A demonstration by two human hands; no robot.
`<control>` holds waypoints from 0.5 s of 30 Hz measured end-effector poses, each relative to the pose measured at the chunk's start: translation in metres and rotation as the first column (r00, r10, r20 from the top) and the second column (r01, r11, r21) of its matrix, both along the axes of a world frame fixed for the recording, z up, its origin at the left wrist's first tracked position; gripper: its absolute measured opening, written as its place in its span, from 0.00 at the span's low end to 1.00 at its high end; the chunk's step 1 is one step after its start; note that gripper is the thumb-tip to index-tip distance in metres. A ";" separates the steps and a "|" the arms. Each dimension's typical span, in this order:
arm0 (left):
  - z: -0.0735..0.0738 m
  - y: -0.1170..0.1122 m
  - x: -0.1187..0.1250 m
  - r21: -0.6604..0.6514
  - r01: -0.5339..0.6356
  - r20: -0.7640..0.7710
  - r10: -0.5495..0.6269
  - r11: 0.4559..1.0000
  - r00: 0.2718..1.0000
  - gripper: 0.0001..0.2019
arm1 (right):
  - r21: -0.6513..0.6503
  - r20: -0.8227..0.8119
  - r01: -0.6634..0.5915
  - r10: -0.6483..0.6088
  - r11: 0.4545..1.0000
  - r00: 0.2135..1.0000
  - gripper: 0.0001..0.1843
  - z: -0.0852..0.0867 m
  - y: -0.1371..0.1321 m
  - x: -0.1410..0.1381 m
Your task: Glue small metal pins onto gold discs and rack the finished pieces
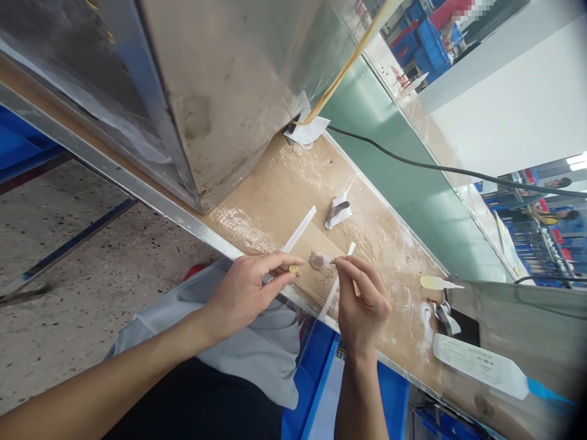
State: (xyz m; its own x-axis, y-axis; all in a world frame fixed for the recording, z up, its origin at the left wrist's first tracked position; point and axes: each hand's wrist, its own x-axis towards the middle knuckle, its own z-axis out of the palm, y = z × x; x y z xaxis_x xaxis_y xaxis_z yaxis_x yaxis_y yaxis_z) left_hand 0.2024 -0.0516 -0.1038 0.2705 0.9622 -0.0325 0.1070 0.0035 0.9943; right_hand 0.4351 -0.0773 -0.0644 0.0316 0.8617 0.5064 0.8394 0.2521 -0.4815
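Above the front edge of the bench, my left hand pinches a small yellow piece between thumb and fingertips. What kind of piece it is, I cannot make out. My right hand is closed too, its thumb and finger pressed on something thin and dark, mostly hidden. Between both hands lies a small round pinkish disc on a brown cardboard sheet. The thin thing's end is close to the disc; whether they touch is unclear. White strips run along two sides of the cardboard.
A large metal box rises at the left of the bench. Past the cardboard lies a dark piece on white paper. Rightward are a small yellowish nozzle bottle and a white bottle. A black cable crosses behind; blue bins sit below.
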 end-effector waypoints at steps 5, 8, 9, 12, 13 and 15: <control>0.000 -0.001 0.000 -0.008 0.004 0.007 -0.004 1.000 1.000 0.10 | 0.084 0.015 0.063 -0.064 0.994 0.998 0.08 0.001 -0.002 0.001; 0.000 -0.001 0.001 -0.005 0.004 0.002 -0.004 1.000 1.000 0.10 | 0.048 0.005 0.102 -0.102 0.994 0.995 0.07 0.002 -0.002 0.001; 0.000 -0.001 0.001 -0.003 0.005 -0.002 -0.005 1.000 1.000 0.10 | 0.035 0.000 0.105 -0.105 0.994 0.994 0.07 0.002 -0.003 0.000; 0.001 0.000 0.001 0.004 0.009 -0.016 -0.009 1.000 1.000 0.10 | 0.003 -0.021 0.104 -0.103 0.995 0.994 0.07 0.002 -0.003 -0.001; 0.001 0.000 0.001 0.006 0.010 -0.023 -0.010 1.000 1.000 0.10 | -0.011 -0.029 0.104 -0.104 0.995 0.994 0.07 0.001 -0.003 -0.001; 0.000 0.000 0.001 0.010 0.010 -0.031 -0.010 1.000 0.999 0.11 | -0.031 -0.038 0.108 -0.109 0.994 0.993 0.07 0.001 -0.003 -0.001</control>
